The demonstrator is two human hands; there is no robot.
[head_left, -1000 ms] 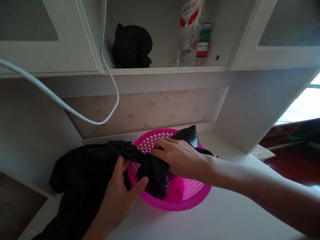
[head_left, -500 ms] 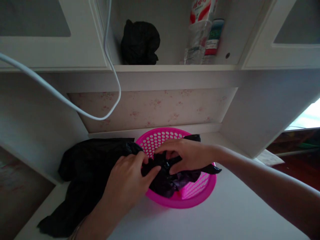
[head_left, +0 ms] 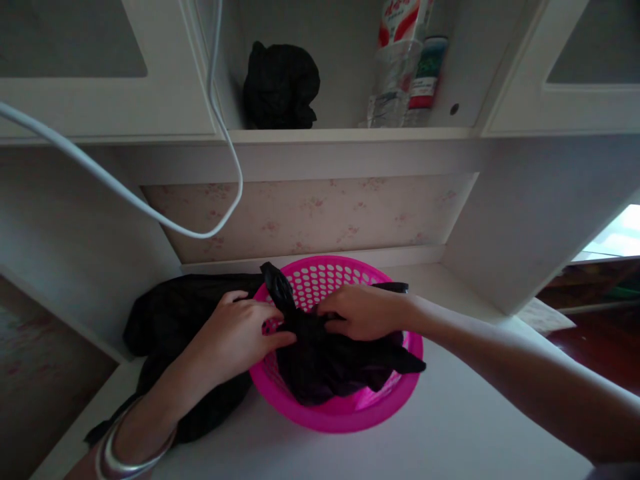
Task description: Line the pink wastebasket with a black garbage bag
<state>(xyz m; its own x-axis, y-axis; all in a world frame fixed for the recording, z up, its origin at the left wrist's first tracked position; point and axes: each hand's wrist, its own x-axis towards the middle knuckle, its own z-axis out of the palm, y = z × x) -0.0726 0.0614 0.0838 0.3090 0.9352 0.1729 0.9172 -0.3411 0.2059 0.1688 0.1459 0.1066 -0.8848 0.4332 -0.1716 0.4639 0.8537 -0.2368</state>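
A knotted black plastic bag (head_left: 335, 370) sits in a pink perforated plastic basket (head_left: 333, 421), its twisted ends sticking out to the left and right. My right hand (head_left: 365, 312) is closed on the bag near the knot, with its fingertips partly hidden in the folds. From the left, my left hand (head_left: 240, 337) reaches over the basket rim, thumb and forefinger at the bag beside its upright end. A bracelet circles that wrist. Behind my left forearm lies a second black bag (head_left: 175, 310) on the white surface.
An open cupboard shelf (head_left: 350, 136) above holds a crumpled black bag (head_left: 281, 87), a clear plastic bottle (head_left: 395, 77) and a can with a red base (head_left: 427, 77). A white cable (head_left: 165, 223) hangs in front at the left. White side panels flank the recess.
The basket has shifted left and slightly nearer. My left hand has moved left, and one bag end now stands up beside it. My right hand stays near the knot.
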